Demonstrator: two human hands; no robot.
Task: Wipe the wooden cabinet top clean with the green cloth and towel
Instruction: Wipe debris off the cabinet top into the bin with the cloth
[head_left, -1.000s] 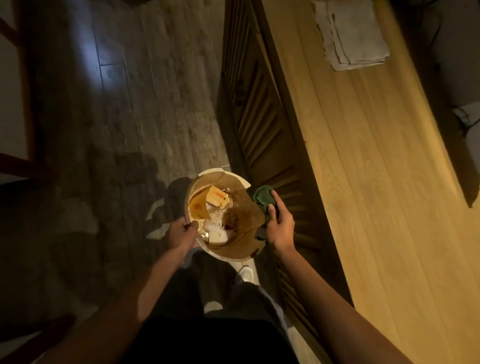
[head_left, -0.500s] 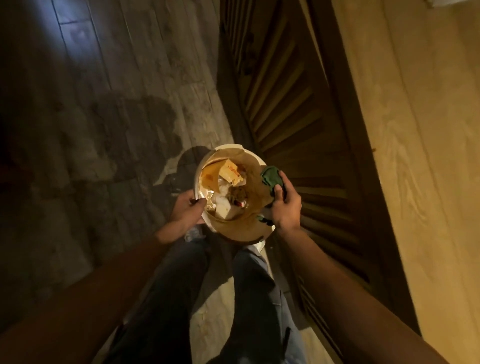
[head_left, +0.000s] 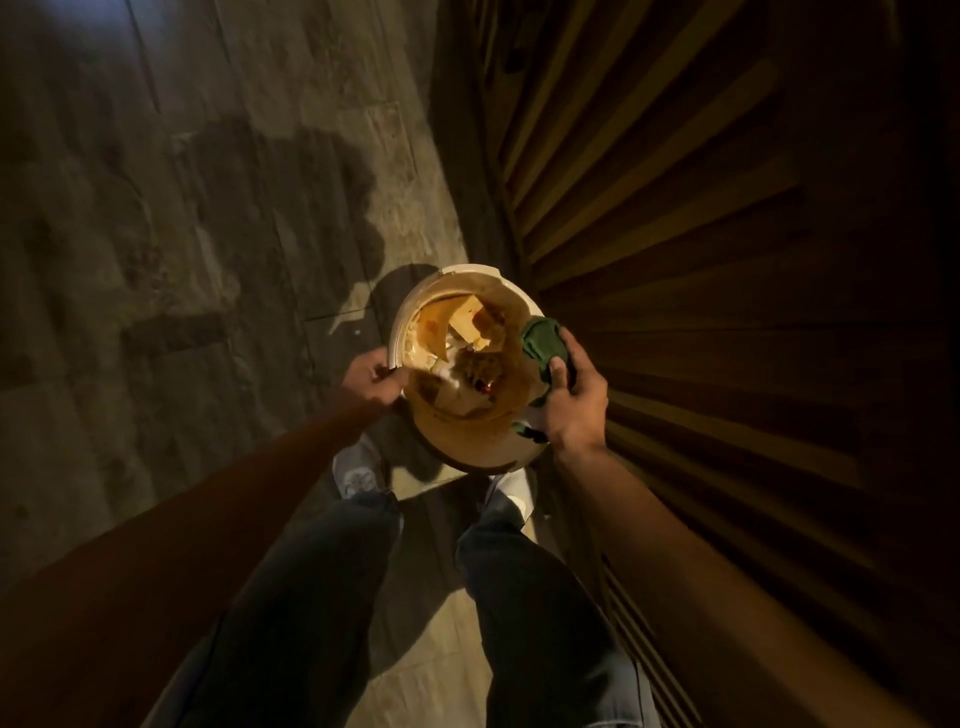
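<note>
A round white bin (head_left: 415, 306) with a brown paper liner and scraps of rubbish inside hangs in front of my legs, low over the floor. My left hand (head_left: 371, 379) pinches its left rim. My right hand (head_left: 574, 395) grips the right rim together with the bunched green cloth (head_left: 543, 340), which lies pressed against the bin's edge. The cabinet top and the towel are out of view; only the cabinet's dark slatted front (head_left: 701, 260) shows on the right.
A dim tiled floor (head_left: 208, 234) spreads to the left and ahead. My legs in dark jeans and white shoes (head_left: 358, 475) stand right beside the cabinet front, with my shadow on the tiles.
My view has dropped downward, so the cabinet top and the folded towel have left the frame. The bin stays held in both hands, lower and closer to the cabinet front.
</note>
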